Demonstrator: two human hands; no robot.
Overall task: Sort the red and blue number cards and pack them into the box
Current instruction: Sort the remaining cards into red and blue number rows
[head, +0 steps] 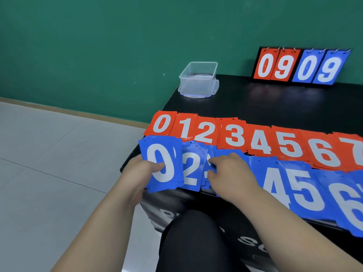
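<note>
A leg in black (196,242) fills the bottom centre of the frame, with both bare forearms reaching up past it to the near edge of the black table (255,99).

Left of centre, the left hand (137,169) grips the blue 0 cards (169,177). Its thumb lies across the white digit and its fingers are curled behind the stack, which is tilted up over the table edge. Just right of it lies the blue 2 pile (191,169). The right hand (231,169) rests over the next blue pile (206,181), fingers curled, with thumb and forefinger pinching that pile's left edge; its number is mostly hidden. Blue 4, 5 and 6 piles (294,189) run on toward the lower right.

Behind them the red cards (255,138) sit in a row from 0 to 7, edges overlapping.

The clear plastic box (198,79) stands at the table's far left corner, well apart from the cards. In the upper right, a flip scoreboard (300,65) reading 09 09 stands before the green wall (98,46).
</note>
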